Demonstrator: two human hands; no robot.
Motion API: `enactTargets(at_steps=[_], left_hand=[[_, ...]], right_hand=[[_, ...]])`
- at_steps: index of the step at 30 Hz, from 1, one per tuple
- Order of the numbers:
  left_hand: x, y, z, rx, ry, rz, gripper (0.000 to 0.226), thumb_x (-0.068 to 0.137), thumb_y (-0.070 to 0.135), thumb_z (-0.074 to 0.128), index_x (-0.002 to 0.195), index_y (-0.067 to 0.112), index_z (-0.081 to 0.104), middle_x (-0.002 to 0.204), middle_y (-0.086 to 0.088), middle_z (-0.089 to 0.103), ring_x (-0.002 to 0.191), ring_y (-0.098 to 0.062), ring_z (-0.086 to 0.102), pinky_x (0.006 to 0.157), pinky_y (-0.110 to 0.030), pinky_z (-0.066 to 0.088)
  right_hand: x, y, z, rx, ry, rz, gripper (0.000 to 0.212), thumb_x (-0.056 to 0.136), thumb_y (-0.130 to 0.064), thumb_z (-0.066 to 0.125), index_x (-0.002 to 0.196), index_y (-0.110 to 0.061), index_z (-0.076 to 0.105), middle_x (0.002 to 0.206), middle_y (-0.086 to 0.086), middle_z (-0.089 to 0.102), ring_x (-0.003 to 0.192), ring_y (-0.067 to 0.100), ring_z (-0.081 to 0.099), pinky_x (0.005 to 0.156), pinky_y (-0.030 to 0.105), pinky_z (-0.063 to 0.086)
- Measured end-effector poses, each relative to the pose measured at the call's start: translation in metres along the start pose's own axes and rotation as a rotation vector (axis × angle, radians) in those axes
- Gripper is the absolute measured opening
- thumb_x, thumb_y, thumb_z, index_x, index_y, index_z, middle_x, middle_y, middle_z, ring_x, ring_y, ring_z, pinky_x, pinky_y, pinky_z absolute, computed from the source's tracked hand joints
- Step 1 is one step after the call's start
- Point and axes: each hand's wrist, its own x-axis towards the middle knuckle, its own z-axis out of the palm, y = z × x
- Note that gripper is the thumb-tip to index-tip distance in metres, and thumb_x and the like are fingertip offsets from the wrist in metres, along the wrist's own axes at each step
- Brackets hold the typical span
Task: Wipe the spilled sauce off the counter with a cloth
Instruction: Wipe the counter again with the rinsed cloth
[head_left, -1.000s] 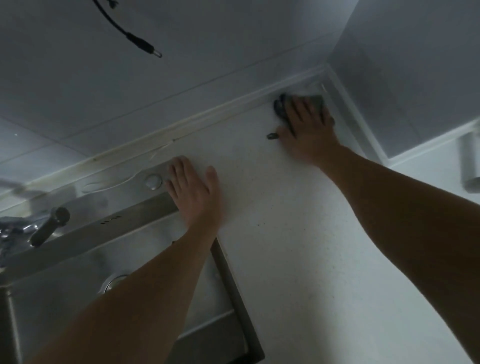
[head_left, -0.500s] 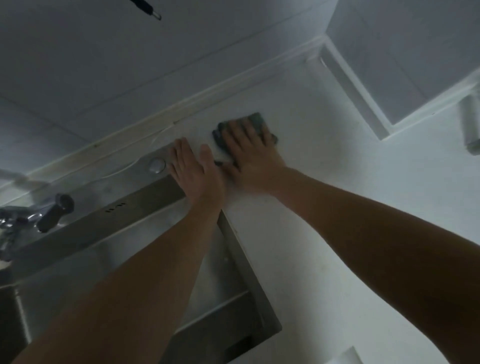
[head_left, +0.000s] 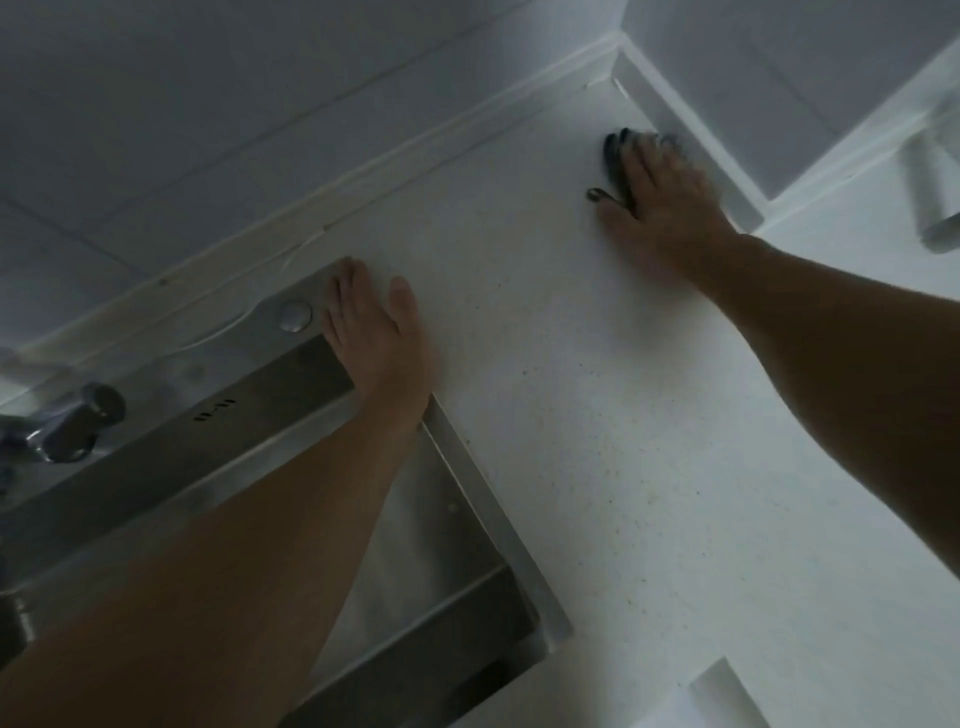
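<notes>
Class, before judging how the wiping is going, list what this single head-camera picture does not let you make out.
- Cloth: mostly covered by the right hand and motion-blurred; its shape and size are unclear.
- Sauce: none can be told apart on the dim counter.
- Tap: cut off by the left edge.
- Sink bowl: largely hidden by the left forearm; the left hand rests flat at its corner.

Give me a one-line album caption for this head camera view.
Right hand presses a dark cloth into the counter's back corner; left hand rests flat beside the sink.
</notes>
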Motion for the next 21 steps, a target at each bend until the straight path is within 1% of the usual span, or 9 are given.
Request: enactTargets(at_steps=[3, 4, 7, 10, 12, 15, 18, 19, 21], left_hand=[[-0.002, 0.001, -0.002, -0.001, -0.014, 0.001, 0.085, 0.094, 0.062, 0.012, 0.157, 0.010, 0.035, 0.165, -0.005, 0.033, 0.155, -0.020, 0.022, 0.126, -0.042, 0.009], [-0.002, 0.001, -0.002, -0.009, -0.017, 0.003, 0.086, 0.094, 0.063, 0.012, 0.158, 0.010, 0.034, 0.165, -0.005, 0.032, 0.155, -0.020, 0.021, 0.126, -0.040, 0.007], [-0.002, 0.001, -0.003, -0.040, -0.029, -0.006, 0.083, 0.094, 0.061, 0.014, 0.158, 0.011, 0.034, 0.166, -0.006, 0.030, 0.155, -0.021, 0.020, 0.126, -0.041, 0.005], [-0.002, 0.002, -0.003, -0.044, -0.043, -0.019, 0.075, 0.099, 0.056, 0.022, 0.158, 0.012, 0.036, 0.167, -0.006, 0.028, 0.155, -0.022, 0.020, 0.126, -0.042, 0.006], [-0.002, 0.001, -0.006, -0.065, -0.064, -0.010, 0.064, 0.106, 0.049, 0.028, 0.159, 0.014, 0.033, 0.168, -0.005, 0.024, 0.156, -0.020, 0.017, 0.125, -0.039, 0.002], [0.001, -0.003, -0.011, -0.176, -0.127, 0.036, 0.054, 0.108, 0.040, 0.028, 0.155, 0.017, 0.040, 0.167, -0.006, 0.028, 0.154, -0.022, 0.020, 0.122, -0.039, 0.003], [0.005, -0.005, -0.020, -0.312, -0.158, 0.056, 0.051, 0.102, 0.045, 0.024, 0.131, 0.020, 0.057, 0.151, -0.008, 0.048, 0.142, -0.026, 0.036, 0.118, -0.040, 0.016], [0.004, -0.004, -0.022, -0.265, -0.170, 0.072, 0.054, 0.100, 0.047, 0.023, 0.132, 0.018, 0.056, 0.151, -0.009, 0.047, 0.142, -0.027, 0.035, 0.119, -0.041, 0.016], [-0.003, 0.000, -0.021, -0.155, -0.201, 0.084, 0.064, 0.102, 0.052, 0.025, 0.150, 0.014, 0.045, 0.162, -0.009, 0.036, 0.150, -0.027, 0.026, 0.123, -0.046, 0.012]], right_hand=[[-0.009, -0.034, 0.009, 0.027, 0.035, 0.116, 0.095, 0.099, -0.079, 0.009, 0.171, -0.019, -0.002, 0.179, 0.011, -0.003, 0.164, 0.036, -0.005, 0.131, 0.057, -0.005], [-0.017, -0.052, 0.014, 0.012, 0.048, 0.095, 0.095, 0.098, -0.077, 0.007, 0.171, -0.018, -0.002, 0.179, 0.012, -0.003, 0.164, 0.038, -0.005, 0.130, 0.058, -0.007], [-0.047, -0.110, 0.035, -0.047, 0.038, -0.113, 0.091, 0.097, -0.071, 0.003, 0.172, -0.020, 0.000, 0.179, 0.011, -0.001, 0.164, 0.037, -0.004, 0.129, 0.060, -0.007], [-0.077, -0.164, 0.054, -0.052, -0.018, -0.278, 0.079, 0.102, -0.064, 0.010, 0.172, -0.028, 0.001, 0.180, 0.004, -0.001, 0.165, 0.034, -0.004, 0.130, 0.058, -0.006], [-0.097, -0.182, 0.065, -0.034, -0.042, -0.374, 0.073, 0.106, -0.060, 0.012, 0.171, -0.031, 0.002, 0.180, 0.000, -0.001, 0.165, 0.031, -0.005, 0.130, 0.057, -0.006], [-0.135, -0.181, 0.074, -0.057, -0.077, -0.495, 0.076, 0.102, -0.059, 0.002, 0.171, -0.028, 0.003, 0.179, 0.000, 0.000, 0.165, 0.031, -0.005, 0.131, 0.057, -0.005], [-0.166, -0.161, 0.081, -0.117, -0.093, -0.563, 0.079, 0.104, -0.062, 0.007, 0.172, -0.022, 0.003, 0.179, 0.006, -0.001, 0.165, 0.033, -0.005, 0.131, 0.057, -0.005], [-0.172, -0.151, 0.081, -0.150, -0.104, -0.571, 0.081, 0.104, -0.065, 0.009, 0.172, -0.021, 0.000, 0.179, 0.006, -0.003, 0.165, 0.032, -0.007, 0.131, 0.056, -0.007], [-0.182, -0.129, 0.080, -0.193, -0.104, -0.562, 0.084, 0.105, -0.070, 0.011, 0.171, -0.022, -0.005, 0.179, 0.006, -0.006, 0.164, 0.030, -0.012, 0.131, 0.054, -0.010]])
